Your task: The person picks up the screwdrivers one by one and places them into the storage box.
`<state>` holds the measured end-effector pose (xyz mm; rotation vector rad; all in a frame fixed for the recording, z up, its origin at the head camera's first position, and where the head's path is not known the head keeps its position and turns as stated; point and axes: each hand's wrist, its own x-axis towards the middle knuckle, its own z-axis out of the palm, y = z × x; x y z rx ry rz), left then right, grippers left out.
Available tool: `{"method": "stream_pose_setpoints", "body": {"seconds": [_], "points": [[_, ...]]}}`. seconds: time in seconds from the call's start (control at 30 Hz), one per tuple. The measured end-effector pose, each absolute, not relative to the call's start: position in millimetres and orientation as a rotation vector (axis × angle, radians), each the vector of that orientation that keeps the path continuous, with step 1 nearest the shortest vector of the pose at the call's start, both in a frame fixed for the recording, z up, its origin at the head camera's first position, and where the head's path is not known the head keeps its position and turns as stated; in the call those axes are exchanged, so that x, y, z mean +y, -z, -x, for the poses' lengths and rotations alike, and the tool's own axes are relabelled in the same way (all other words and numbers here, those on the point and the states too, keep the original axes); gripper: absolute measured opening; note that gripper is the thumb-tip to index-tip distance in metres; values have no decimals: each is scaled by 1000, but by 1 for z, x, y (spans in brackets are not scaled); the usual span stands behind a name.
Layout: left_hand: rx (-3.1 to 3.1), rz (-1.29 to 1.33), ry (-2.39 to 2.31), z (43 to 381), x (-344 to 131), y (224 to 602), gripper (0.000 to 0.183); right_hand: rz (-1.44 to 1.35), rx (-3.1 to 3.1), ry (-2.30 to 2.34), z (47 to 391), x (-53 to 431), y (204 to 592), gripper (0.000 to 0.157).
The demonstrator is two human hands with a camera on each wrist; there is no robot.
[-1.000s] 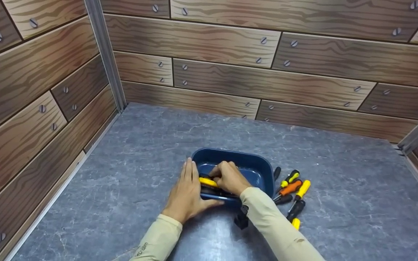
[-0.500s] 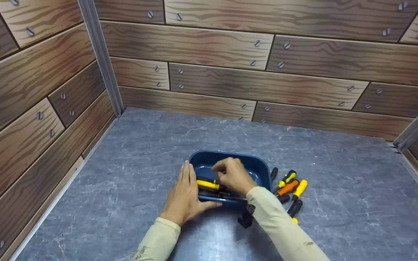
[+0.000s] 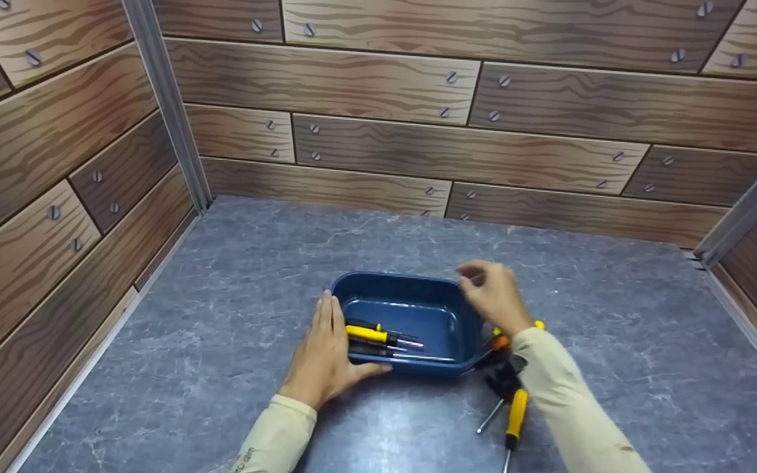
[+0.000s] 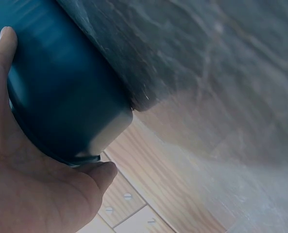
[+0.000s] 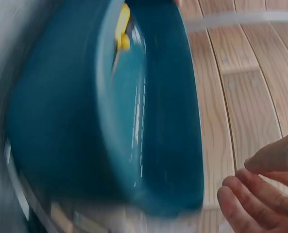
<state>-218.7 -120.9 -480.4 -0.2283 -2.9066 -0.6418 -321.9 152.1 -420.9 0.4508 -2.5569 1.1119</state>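
A dark blue plastic tub (image 3: 411,369) sits on the table. Inside, along its near side, lie several screwdrivers, among them one with a yellow handle (image 3: 367,334) and a black one (image 3: 368,351). My left hand (image 3: 316,358) rests against the tub's left end, fingers straight and together, thumb along the near wall; the left wrist view shows thumb and a fingertip on the tub (image 4: 61,92). Above the tub's right end, my right hand (image 3: 493,295) holds nothing, its fingers loosely bent, as the right wrist view also shows the hand (image 5: 260,189) beside the tub.
Right of the tub, partly hidden by the right forearm, lie more screwdrivers: a yellow-handled one (image 3: 517,410) near the front and one with an orange handle (image 3: 501,342). A black camera mount (image 3: 504,378) hangs under the right wrist. Wood-patterned walls (image 3: 378,138) enclose the table.
My right hand has let go of the yellow-handled screwdriver in the tub, lifted, and moved right past the tub's right end. The left hand stays against the tub.
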Motion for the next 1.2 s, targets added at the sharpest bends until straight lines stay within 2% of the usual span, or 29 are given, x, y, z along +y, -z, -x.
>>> {"method": "stream_pose_setpoints", "body": {"seconds": [0.27,0.5,0.7,0.83,1.2], "points": [[-2908,236,629,219,-121,481,139,-121,-2751,-917,310,227,425,26],[-2918,228,605,219,-121,480,139,9,-3046,-988,294,269,435,35],[-2916,227,634,218,-122,480,139,160,-3215,-1293,280,276,443,45],[-2918,219,635,218,-122,481,140,123,-3252,-1416,272,276,446,49],[-2897,228,638,218,-120,482,140,164,-3157,-1609,264,272,460,40]]}}
